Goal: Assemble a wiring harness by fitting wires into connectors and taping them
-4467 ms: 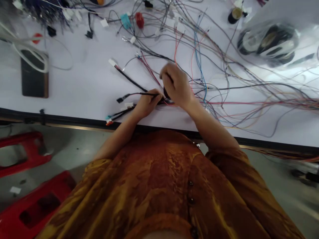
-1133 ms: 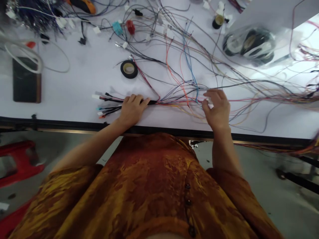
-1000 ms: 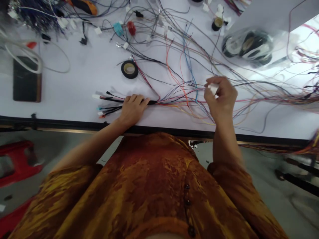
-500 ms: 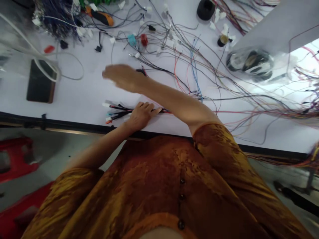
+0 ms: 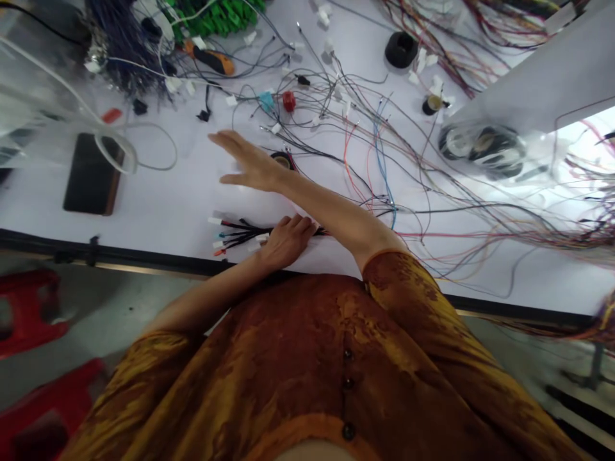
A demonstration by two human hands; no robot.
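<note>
My left hand (image 5: 289,242) is closed over a bundle of wires (image 5: 240,234) near the front edge of the table. Black-sleeved ends with white, blue and orange connectors fan out to its left, and thin wires run off to its right. My right hand (image 5: 252,162) is stretched out above the table with nothing in it, thumb apart from the fingers. A roll of tape (image 5: 282,160) lies partly hidden behind my right wrist.
Loose wires (image 5: 379,153) spread over the table's middle and right. A phone (image 5: 93,174) lies at the left, a screwdriver (image 5: 214,59) and green connectors (image 5: 218,16) at the back. Tape rolls in a plastic bag (image 5: 494,150) are at the right. Red stools (image 5: 33,307) stand below the edge.
My right hand's thumb and fingers have spread apart, uncovering more of the tape roll. My left hand keeps its hold on the wires. The whole view has shifted slightly.
</note>
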